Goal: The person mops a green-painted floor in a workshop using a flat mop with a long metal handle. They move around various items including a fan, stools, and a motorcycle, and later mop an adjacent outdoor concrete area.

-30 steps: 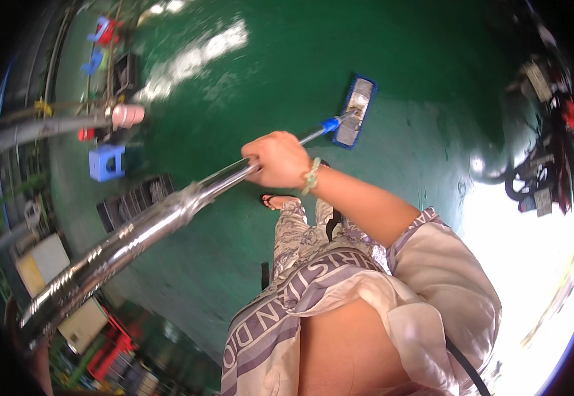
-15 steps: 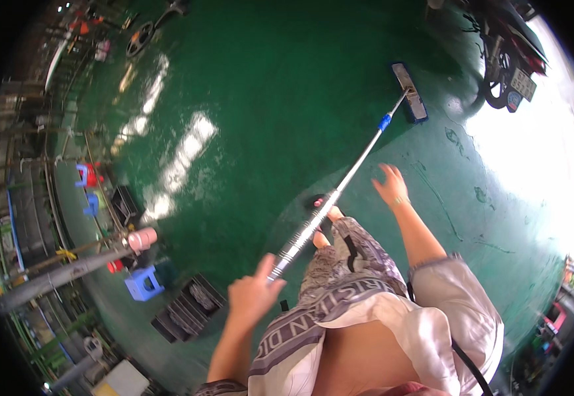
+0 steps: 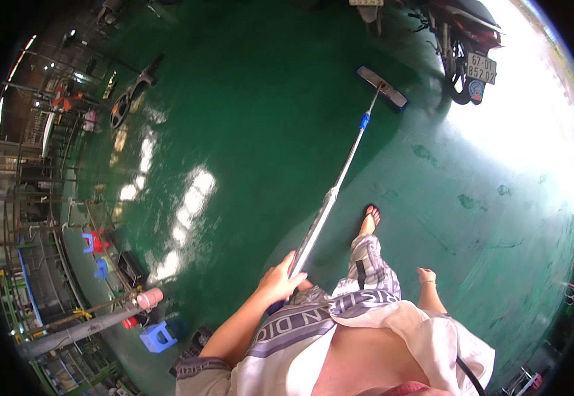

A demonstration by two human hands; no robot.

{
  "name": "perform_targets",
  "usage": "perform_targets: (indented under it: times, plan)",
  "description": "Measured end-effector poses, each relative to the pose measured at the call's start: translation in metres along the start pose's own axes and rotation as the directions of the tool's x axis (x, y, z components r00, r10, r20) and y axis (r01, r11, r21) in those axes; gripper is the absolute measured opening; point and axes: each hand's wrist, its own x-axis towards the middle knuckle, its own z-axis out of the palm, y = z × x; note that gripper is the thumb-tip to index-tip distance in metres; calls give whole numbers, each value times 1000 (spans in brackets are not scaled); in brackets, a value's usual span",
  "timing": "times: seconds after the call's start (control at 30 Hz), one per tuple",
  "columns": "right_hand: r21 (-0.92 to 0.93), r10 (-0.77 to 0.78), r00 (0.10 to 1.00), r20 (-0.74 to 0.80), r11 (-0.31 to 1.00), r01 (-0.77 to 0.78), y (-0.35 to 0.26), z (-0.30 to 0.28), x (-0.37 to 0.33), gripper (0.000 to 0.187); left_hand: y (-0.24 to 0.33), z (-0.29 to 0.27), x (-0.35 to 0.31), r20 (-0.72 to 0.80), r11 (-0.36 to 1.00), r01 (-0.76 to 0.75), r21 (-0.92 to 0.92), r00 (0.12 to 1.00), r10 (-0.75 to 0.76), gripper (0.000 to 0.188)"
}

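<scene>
My left hand (image 3: 277, 282) is closed around the upper part of a long metal handle belonging to a flat mop (image 3: 328, 199). A blue collar (image 3: 365, 121) sits low on that handle. Its wide mop head (image 3: 387, 90), grey on top with a blue edge, lies on the green floor ahead and to the right. Beside my hip hangs my right hand (image 3: 427, 274), partly turned from view; its visible fingers look loose, with nothing seen in them. A sandaled foot (image 3: 370, 218) is stepped forward, right of the handle.
Motorbikes stand beyond the mop head, the nearer one (image 3: 466, 46) at upper right. At left are a blue stool (image 3: 158, 337), a pipe with a pink end (image 3: 148, 299), metal racks (image 3: 29, 244) and a black wheeled object (image 3: 132, 92). The glossy floor (image 3: 254, 132) has footprint-like marks (image 3: 472, 201) at right.
The mop head has turned and appears farther left. My right hand has swung from out in front back to my side. One foot has stepped forward, and the view has shifted.
</scene>
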Motion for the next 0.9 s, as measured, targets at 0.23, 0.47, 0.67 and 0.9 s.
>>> perform_targets:
  times: [0.23, 0.47, 0.67, 0.9]
  plan:
    - [188, -500, 863, 72, 856, 481, -211, -107, 34, 39, 204, 15, 211, 63, 938, -142, -317, 983, 170, 51]
    - [170, -309, 949, -69, 934, 316, -187, -201, 112, 34, 319, 65, 262, 121, 691, -1, -723, 984, 129, 31]
    - [298, 7, 999, 49, 954, -21, -133, -225, 169, 31, 450, 60, 363, 129, 563, 29, -826, 982, 138, 18]
    - [369, 266, 956, 126, 882, -294, -79, -229, 235, 32, 622, 53, 613, -100, 831, -200, -519, 980, 173, 20]
